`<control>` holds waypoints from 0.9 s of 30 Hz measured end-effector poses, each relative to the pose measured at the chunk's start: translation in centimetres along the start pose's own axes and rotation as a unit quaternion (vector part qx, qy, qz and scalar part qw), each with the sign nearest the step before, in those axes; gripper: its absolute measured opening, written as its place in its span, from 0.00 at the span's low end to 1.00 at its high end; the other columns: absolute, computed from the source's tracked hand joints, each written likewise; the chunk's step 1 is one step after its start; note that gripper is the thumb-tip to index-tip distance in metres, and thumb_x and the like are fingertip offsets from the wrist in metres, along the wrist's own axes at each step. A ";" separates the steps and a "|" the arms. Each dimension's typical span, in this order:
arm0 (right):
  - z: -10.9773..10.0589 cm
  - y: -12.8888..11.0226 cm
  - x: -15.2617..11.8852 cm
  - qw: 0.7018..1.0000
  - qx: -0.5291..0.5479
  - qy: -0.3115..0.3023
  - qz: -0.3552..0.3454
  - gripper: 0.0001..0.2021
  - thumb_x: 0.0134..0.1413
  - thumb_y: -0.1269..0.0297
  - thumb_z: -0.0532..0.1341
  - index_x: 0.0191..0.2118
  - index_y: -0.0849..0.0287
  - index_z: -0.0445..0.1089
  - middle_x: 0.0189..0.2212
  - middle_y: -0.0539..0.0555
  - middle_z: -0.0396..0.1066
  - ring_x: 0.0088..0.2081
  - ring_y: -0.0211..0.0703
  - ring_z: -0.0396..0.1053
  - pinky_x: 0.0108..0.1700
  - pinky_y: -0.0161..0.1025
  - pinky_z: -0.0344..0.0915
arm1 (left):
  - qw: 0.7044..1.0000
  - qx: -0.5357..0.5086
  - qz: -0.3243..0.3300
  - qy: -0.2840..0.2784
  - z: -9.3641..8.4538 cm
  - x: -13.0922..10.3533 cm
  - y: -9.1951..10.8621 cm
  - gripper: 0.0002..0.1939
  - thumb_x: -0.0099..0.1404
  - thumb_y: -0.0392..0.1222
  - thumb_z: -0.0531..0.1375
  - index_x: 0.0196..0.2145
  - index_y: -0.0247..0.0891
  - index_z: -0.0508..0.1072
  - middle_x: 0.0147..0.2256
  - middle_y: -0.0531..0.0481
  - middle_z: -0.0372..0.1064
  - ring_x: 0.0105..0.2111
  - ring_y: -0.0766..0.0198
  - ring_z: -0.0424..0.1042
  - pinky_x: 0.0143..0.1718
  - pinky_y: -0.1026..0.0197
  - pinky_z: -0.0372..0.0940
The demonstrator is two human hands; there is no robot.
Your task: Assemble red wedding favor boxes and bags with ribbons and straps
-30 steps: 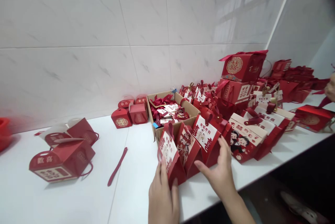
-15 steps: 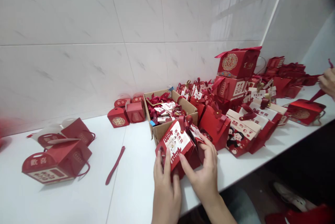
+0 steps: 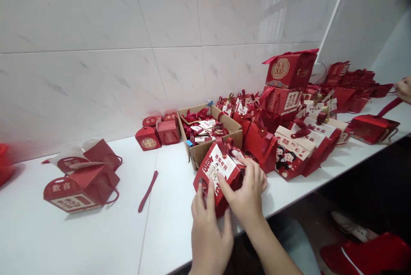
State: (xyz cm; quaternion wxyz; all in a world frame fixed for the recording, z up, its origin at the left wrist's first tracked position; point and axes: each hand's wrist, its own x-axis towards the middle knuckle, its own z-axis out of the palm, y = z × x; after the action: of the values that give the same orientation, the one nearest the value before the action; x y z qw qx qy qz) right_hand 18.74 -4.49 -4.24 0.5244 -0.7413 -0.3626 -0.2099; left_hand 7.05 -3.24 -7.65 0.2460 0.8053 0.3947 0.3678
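Note:
Both hands are around a red gift box (image 3: 217, 171) with a white printed panel and a ribbon handle at its top, held near the table's front edge. My left hand (image 3: 212, 223) grips its left lower side, fingertips on the front. My right hand (image 3: 245, 191) is wrapped over the right side, thumb on the front panel. The box is tilted, and its underside is hidden. Just behind it stands a cardboard box (image 3: 221, 150) filled with dark red ribbons and white tags (image 3: 205, 127).
Finished-looking red gift boxes (image 3: 293, 153) crowd the right, some stacked (image 3: 290, 69). Open red boxes (image 3: 81, 185) stand at left, small ones (image 3: 168, 131) by the wall. A loose ribbon strip (image 3: 148, 191) lies on the white table (image 3: 105, 245). Another person's hand (image 3: 403, 90) holds a ribbon at far right.
The view has shifted slightly, so things on the table's left appear further right. My hands remain around the gift box, the right one reaching further over its side.

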 end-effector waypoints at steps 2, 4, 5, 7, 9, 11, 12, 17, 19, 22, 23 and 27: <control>-0.2 0.2 0.1 1.000 0.004 -0.001 -0.010 0.24 0.46 0.50 0.63 0.46 0.58 0.62 0.44 0.59 0.66 0.47 0.57 0.63 0.50 0.56 0.54 | 1.000 -0.018 0.002 -0.012 -1.8 0.7 0.0 0.29 0.62 0.47 0.56 0.60 0.45 0.57 0.57 0.40 0.55 0.59 0.46 0.53 0.56 0.39 0.55; -0.4 0.6 0.2 1.000 0.016 -0.010 -0.025 0.23 0.47 0.51 0.62 0.45 0.59 0.62 0.44 0.59 0.66 0.46 0.56 0.63 0.49 0.53 0.56 | 0.998 -0.050 0.001 -0.024 -3.7 2.3 -0.2 0.22 0.64 0.49 0.53 0.55 0.44 0.63 0.53 0.41 0.60 0.56 0.48 0.57 0.55 0.39 0.56; -0.4 0.7 0.3 0.999 0.023 -0.016 -0.033 0.22 0.47 0.51 0.62 0.45 0.59 0.62 0.43 0.59 0.66 0.46 0.55 0.63 0.48 0.52 0.57 | 0.998 -0.058 -0.002 -0.014 -4.5 3.4 -0.3 0.21 0.64 0.50 0.53 0.54 0.43 0.63 0.53 0.41 0.60 0.56 0.48 0.58 0.55 0.40 0.55; -0.5 0.9 0.3 0.998 0.032 -0.026 -0.044 0.22 0.49 0.52 0.61 0.46 0.60 0.62 0.44 0.60 0.66 0.46 0.55 0.63 0.49 0.51 0.57 | 0.998 -0.061 0.002 0.003 -5.5 5.7 -0.5 0.23 0.63 0.51 0.55 0.54 0.41 0.62 0.54 0.40 0.60 0.55 0.49 0.58 0.56 0.41 0.55; -0.5 0.9 0.3 0.998 0.034 -0.026 -0.050 0.23 0.50 0.52 0.61 0.47 0.61 0.61 0.44 0.61 0.65 0.47 0.55 0.62 0.49 0.52 0.58 | 0.995 -0.093 -0.003 -0.025 -5.6 7.8 -0.4 0.26 0.62 0.51 0.56 0.55 0.39 0.60 0.54 0.39 0.61 0.54 0.49 0.61 0.55 0.43 0.56; -0.4 0.7 0.3 0.998 0.034 -0.022 -0.049 0.23 0.50 0.52 0.60 0.48 0.61 0.60 0.45 0.61 0.65 0.48 0.55 0.62 0.50 0.53 0.57 | 0.984 -0.156 -0.004 -0.085 -5.0 9.6 -0.2 0.26 0.62 0.51 0.55 0.55 0.37 0.61 0.54 0.39 0.63 0.52 0.50 0.64 0.53 0.46 0.60; -0.3 0.6 0.2 0.998 0.035 -0.022 -0.049 0.23 0.50 0.53 0.60 0.48 0.61 0.60 0.45 0.62 0.65 0.48 0.55 0.61 0.51 0.53 0.57 | 0.976 -0.186 0.005 -0.114 -4.6 10.3 -0.1 0.25 0.63 0.51 0.55 0.55 0.37 0.61 0.54 0.39 0.64 0.51 0.51 0.66 0.52 0.48 0.61; -1.0 0.2 -0.3 0.999 0.006 -0.042 -0.034 0.23 0.48 0.54 0.60 0.48 0.60 0.60 0.46 0.62 0.64 0.49 0.60 0.60 0.50 0.56 0.56 | 0.946 -0.259 0.074 -0.183 -3.6 12.5 -0.5 0.28 0.60 0.49 0.60 0.56 0.35 0.62 0.54 0.40 0.65 0.51 0.51 0.66 0.53 0.51 0.61; -1.9 0.4 -0.4 0.997 0.017 -0.073 -0.030 0.22 0.48 0.55 0.60 0.48 0.59 0.59 0.47 0.61 0.63 0.50 0.60 0.59 0.50 0.57 0.56 | 0.933 -0.282 0.074 -0.210 -3.9 12.7 -0.8 0.30 0.60 0.49 0.60 0.57 0.36 0.61 0.53 0.40 0.64 0.51 0.52 0.66 0.52 0.52 0.62; -4.0 1.6 -0.2 0.984 0.088 -0.144 -0.047 0.21 0.50 0.57 0.59 0.49 0.57 0.58 0.48 0.59 0.62 0.51 0.57 0.58 0.52 0.54 0.57 | 0.931 -0.244 0.110 -0.247 -4.9 11.8 -1.2 0.27 0.60 0.50 0.58 0.55 0.38 0.63 0.46 0.42 0.65 0.45 0.54 0.67 0.47 0.53 0.64; -4.7 2.0 -0.1 0.976 0.118 -0.172 -0.056 0.21 0.50 0.58 0.59 0.50 0.56 0.57 0.48 0.59 0.61 0.52 0.56 0.58 0.52 0.53 0.58 | 0.936 -0.215 0.135 -0.245 -5.2 11.4 -1.3 0.26 0.60 0.51 0.59 0.53 0.38 0.65 0.43 0.43 0.64 0.44 0.54 0.67 0.46 0.53 0.64; -6.5 3.6 0.4 0.927 0.223 -0.295 -0.066 0.23 0.52 0.60 0.60 0.53 0.53 0.54 0.52 0.57 0.58 0.53 0.52 0.60 0.52 0.47 0.62 | 0.940 -0.178 0.220 -0.191 -5.6 9.4 -1.5 0.28 0.53 0.51 0.64 0.49 0.39 0.63 0.47 0.42 0.56 0.51 0.48 0.59 0.53 0.47 0.58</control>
State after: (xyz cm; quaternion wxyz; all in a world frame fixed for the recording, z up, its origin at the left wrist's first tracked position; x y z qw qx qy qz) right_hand 22.21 -11.07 -3.88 0.5309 -0.6080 -0.5861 0.0703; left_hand 5.89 5.87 -1.58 0.3685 0.8704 0.0814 0.3162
